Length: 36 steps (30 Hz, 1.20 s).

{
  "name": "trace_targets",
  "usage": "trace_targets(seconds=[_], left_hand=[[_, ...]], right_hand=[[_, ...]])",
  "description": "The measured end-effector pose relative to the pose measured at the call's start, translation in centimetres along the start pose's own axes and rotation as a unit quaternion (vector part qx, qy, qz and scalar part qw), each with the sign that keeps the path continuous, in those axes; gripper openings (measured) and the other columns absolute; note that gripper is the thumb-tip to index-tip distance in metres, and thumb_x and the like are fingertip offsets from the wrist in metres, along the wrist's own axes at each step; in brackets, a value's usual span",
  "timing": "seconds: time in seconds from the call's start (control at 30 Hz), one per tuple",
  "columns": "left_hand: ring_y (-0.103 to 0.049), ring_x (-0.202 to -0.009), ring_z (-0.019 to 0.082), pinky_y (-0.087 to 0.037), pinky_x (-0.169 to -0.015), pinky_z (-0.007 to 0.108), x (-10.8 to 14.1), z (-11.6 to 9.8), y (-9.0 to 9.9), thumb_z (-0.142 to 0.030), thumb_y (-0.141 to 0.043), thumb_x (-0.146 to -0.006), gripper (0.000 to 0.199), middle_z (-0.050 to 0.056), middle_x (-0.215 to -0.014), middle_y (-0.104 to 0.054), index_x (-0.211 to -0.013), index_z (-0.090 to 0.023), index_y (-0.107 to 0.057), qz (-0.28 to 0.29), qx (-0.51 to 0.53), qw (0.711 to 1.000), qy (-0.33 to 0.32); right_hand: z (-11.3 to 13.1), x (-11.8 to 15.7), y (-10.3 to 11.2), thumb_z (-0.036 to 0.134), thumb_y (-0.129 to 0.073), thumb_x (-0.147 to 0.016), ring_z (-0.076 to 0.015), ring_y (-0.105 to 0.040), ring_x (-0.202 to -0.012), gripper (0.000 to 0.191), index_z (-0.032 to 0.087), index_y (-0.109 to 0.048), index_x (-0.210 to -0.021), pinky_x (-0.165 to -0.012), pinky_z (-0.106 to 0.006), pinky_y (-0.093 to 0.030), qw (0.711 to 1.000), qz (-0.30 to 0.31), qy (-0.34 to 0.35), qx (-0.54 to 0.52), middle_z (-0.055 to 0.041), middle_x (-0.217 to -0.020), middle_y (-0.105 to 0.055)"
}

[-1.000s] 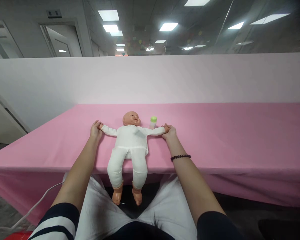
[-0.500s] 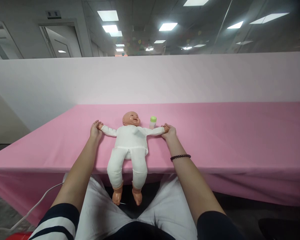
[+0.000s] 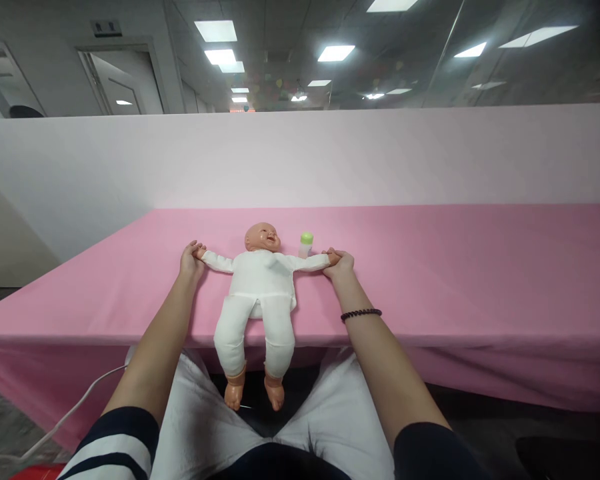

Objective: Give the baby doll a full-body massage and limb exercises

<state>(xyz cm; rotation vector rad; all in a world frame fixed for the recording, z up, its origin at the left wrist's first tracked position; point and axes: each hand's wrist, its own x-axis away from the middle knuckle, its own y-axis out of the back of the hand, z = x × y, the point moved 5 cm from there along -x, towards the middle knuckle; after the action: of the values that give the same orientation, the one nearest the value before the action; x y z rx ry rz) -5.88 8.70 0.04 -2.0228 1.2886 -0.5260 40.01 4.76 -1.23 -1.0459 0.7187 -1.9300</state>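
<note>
On the pink tablecloth [image 3: 460, 280], one white-clad baby doll [image 3: 263, 277] on its back, arms spread between your left hand [image 3: 192, 261], clasped on one of its hands, and your right hand [image 3: 342, 265], clasped on the other, legs past the near edge, one green-capped bottle [image 3: 307, 239] just behind the arm at your right.

"How are the arms placed?"
"The left arm [image 3: 156, 347] and right arm [image 3: 387, 360] both stretch forward, slanting slightly inward."
"And the hands?"
"Well apart. The left hand [image 3: 192, 260] and right hand [image 3: 341, 264] are level with each other, fingers curled in a grip."
</note>
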Motion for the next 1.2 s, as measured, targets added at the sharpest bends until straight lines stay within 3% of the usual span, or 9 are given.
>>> trace_targets(seconds=[0.27,0.63,0.93,1.2], left_hand=[[-0.061,-0.068,0.01,-0.05,-0.074,0.023,0.1,0.0,-0.3,-0.005,-0.059,-0.08,0.017,0.0,-0.075,-0.06,-0.089,-0.019,-0.059,0.004,-0.006,1.0,-0.015],[-0.061,-0.07,0.012,-0.05,-0.075,0.024,0.0,0.1,0.0,-0.001,-0.063,-0.069,0.029,0.0,-0.076,-0.06,-0.091,-0.019,-0.058,0.005,-0.021,1.0,-0.007],[-0.06,-0.069,0.01,-0.05,-0.08,0.025,-0.6,0.4,0.2,-0.01,-0.066,-0.079,0.018,-0.002,-0.076,-0.057,-0.089,-0.021,-0.055,-0.008,-0.029,0.999,-0.016],[-0.061,-0.07,0.011,-0.051,-0.078,0.025,-0.3,0.4,0.2,-0.007,-0.061,-0.074,0.02,-0.001,-0.074,-0.057,-0.09,-0.019,-0.056,-0.012,-0.021,1.0,0.002]], right_hand=[[-0.2,-0.6,0.0,0.008,-0.046,-0.087,-0.0122,-0.056,-0.054,0.015,0.022,-0.048,-0.082,-0.051,-0.025,-0.057,1.0,-0.005,-0.005,0.012,0.0038,-0.064,-0.052],[-0.1,-0.7,0.0,0.009,-0.046,-0.085,-0.0128,-0.056,-0.054,0.014,0.022,-0.046,-0.08,-0.048,-0.024,-0.056,1.0,0.004,0.002,0.022,0.0032,-0.063,-0.051],[-0.2,-1.2,0.1,0.01,-0.046,-0.087,-0.0128,-0.056,-0.053,0.014,0.022,-0.045,-0.081,-0.05,-0.026,-0.056,0.999,0.014,0.006,0.033,0.0039,-0.064,-0.051],[-0.2,-1.1,0.1,0.011,-0.044,-0.085,-0.014,-0.056,-0.052,0.012,0.022,-0.047,-0.081,-0.048,-0.027,-0.055,0.999,0.021,0.016,0.023,0.0026,-0.062,-0.051]])
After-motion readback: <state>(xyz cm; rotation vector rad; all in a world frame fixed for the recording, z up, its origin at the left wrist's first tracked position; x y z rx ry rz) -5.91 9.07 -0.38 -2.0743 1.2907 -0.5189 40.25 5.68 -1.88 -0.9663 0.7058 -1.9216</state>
